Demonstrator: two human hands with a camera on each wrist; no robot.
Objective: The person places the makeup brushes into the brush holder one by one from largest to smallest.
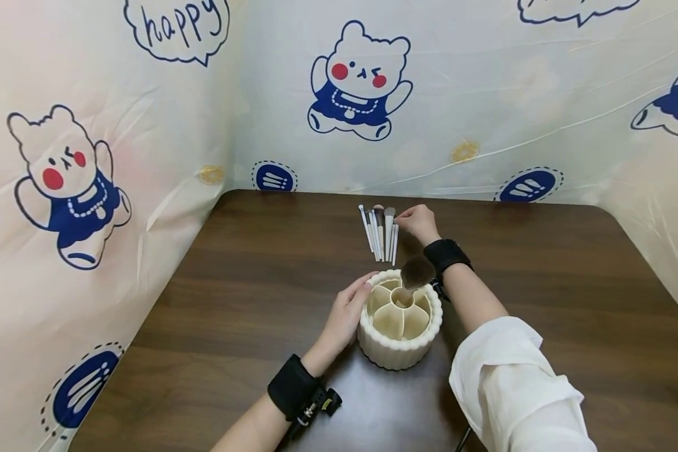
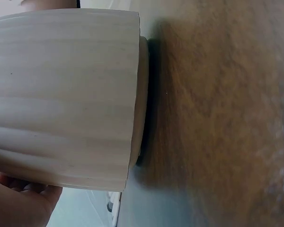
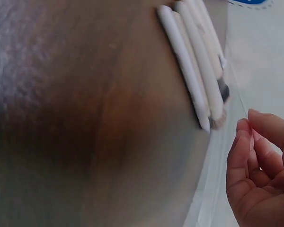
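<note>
A cream makeup brush holder (image 1: 395, 351) with a scalloped rim and several compartments stands upright on the table. My left hand (image 1: 346, 311) holds its left side, and the left wrist view shows the fingers (image 2: 26, 189) against its ribbed wall (image 2: 61, 99). A large makeup brush (image 1: 418, 273) with a dark fluffy head rises from the holder; its lower end is hidden inside. Beyond the holder lie several white-handled makeup brushes (image 1: 380, 235) side by side. My right hand (image 1: 420, 223) is beside their far right end, thumb and fingertips close together. Nothing shows between them.
The dark wooden table (image 1: 248, 301) ends at a far edge in front of a pale printed curtain (image 1: 457, 81). Its left edge meets another stretch of that curtain. A white sleeve (image 1: 514, 383) covers the right forearm close to the holder.
</note>
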